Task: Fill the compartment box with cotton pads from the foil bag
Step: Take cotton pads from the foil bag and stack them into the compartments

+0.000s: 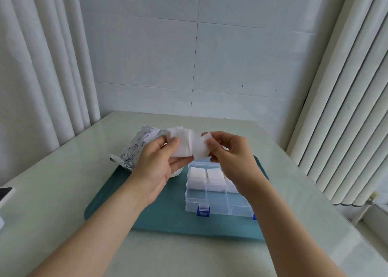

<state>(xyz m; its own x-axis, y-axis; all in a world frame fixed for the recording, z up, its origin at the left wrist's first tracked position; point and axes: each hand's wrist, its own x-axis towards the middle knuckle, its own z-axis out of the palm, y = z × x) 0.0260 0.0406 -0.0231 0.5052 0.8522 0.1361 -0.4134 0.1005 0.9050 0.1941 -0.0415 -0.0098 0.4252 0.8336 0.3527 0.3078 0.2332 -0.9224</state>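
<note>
Both hands are held up over the far edge of the mat, close together, sharing one fanned bundle of cotton pads (186,142); left hand (155,165) grips the bundle, thumb on the front, fingers curled behind; right hand (231,161) pinches the rightmost pad at its edge between thumb and forefinger, other fingers curled.

Surroundings: pale glossy worktop (63,192); teal mat (168,215) laid on it; left curtain (42,66) white and pleated; right curtain (346,108) likewise; tiled wall (189,56) behind; dark-topped object (5,193) cut off at the left frame edge, cannot tell what it is.

Obstructions: right forearm crosses the right part of the compartment box (216,201) and hides that side; left hand covers the near end of the foil bag (134,148).

Bag: silver, crumpled, blue printed marks, lying on its side at the mat's far left corner, just behind the left hand.

Box: clear plastic, on the mat right of centre, below the hands; blue latch (203,211) on the near edge; white pads fill the far compartments in view; near row shows teal through the base.
</note>
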